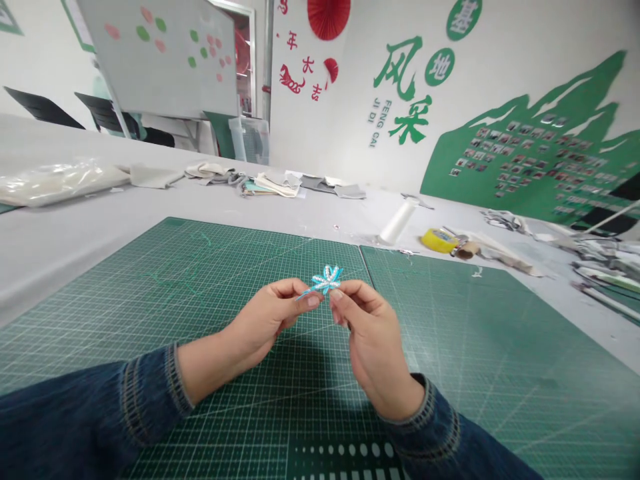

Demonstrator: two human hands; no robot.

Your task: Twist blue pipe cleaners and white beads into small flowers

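Observation:
A small blue and white flower-shaped piece (pixel 327 279) is held up between both hands above a green cutting mat (pixel 240 267). My left hand (pixel 275 310) pinches its thin blue tail at the left, thumb on top. My right hand (pixel 367 327) grips the lower right edge of the flower between thumb and fingers. The petals look edged in blue with white bead-like rows. The fingertips of the two hands are close together, and the lower part of the flower is partly hidden by them.
Behind the mats stand a white thread cone (pixel 399 221), a yellow tape roll (pixel 439 240) and a cardboard tube (pixel 468 251). Fabric scraps (pixel 280 184) and a clear plastic bag (pixel 60 181) lie along the far side. Cables and strips (pixel 610 267) are at the right.

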